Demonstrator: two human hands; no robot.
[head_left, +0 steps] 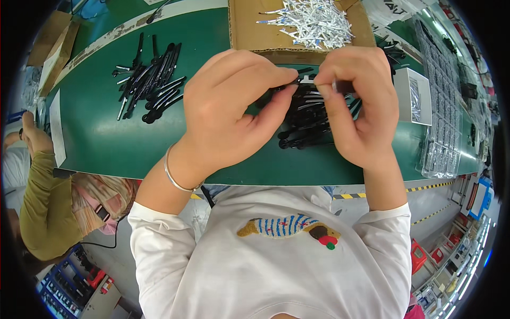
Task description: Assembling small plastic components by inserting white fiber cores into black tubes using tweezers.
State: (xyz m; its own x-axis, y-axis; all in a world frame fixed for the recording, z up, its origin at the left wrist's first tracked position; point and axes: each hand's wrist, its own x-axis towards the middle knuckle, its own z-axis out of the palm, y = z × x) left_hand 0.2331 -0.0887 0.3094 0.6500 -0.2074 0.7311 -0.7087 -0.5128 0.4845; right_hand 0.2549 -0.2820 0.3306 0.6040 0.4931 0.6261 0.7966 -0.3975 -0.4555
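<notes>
My left hand (226,106), with a bangle on its wrist, is closed in a pinch of thumb and forefinger on a slim black part, mostly hidden by the fingers. Facing it, my right hand (366,106) is also closed, its fingertips at the end of a small white piece (306,79) that shows between the two hands. A dark object (344,86) shows between the right fingers; its kind is unclear. Below the hands lies a pile of slim glossy black parts (305,130). Another pile of such black parts (151,80) lies to the left on the green table (101,143).
A cardboard box (276,56) holding many white paper strips (319,24) stands beyond my hands. At right are a small white box (419,95) and clear plastic trays (441,117). Another person's arm (37,186) is at far left, beside the table edge.
</notes>
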